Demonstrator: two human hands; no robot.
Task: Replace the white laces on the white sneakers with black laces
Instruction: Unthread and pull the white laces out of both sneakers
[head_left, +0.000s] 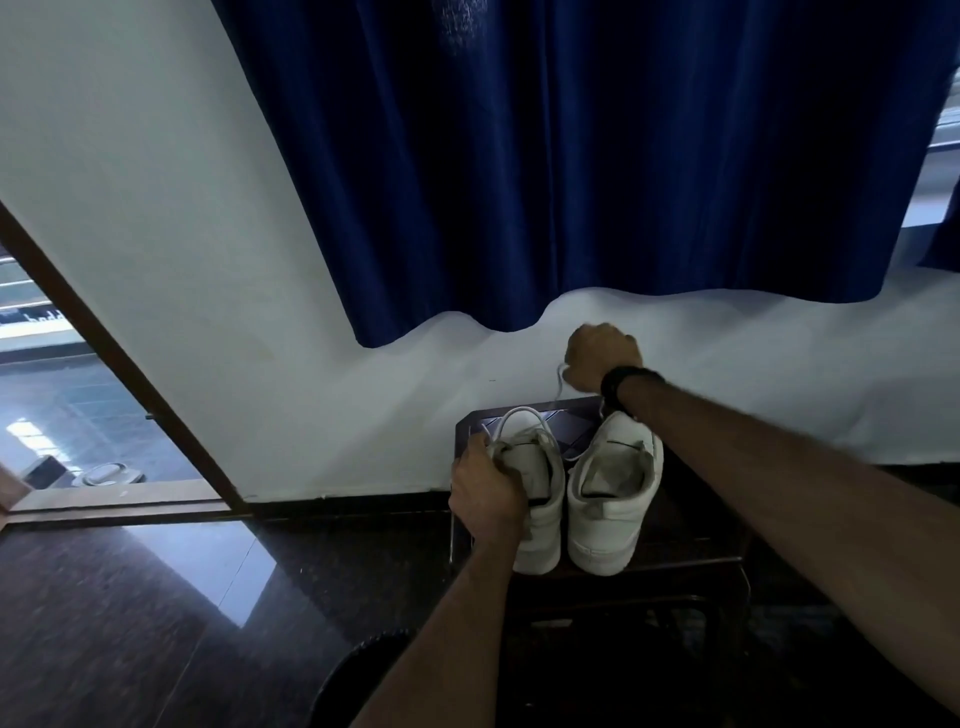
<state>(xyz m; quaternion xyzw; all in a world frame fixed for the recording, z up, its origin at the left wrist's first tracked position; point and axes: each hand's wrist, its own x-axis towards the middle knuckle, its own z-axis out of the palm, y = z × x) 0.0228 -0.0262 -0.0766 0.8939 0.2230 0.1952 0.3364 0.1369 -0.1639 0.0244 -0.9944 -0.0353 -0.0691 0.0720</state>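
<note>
left hand (487, 493) grips left sneaker (537, 499) at its collar | right hand (602, 357) pinches white lace (561, 378), raised above right sneaker (615, 493) | both sneakers on bench (571, 423)

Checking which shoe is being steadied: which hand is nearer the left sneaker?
Left. The left hand grips the left sneaker at its collar; the right hand is raised beyond the right sneaker, pinching a white lace.

Left hand (487, 493) curled low in a grip; right hand (602, 358) fisted, raised, outstretched.
</note>
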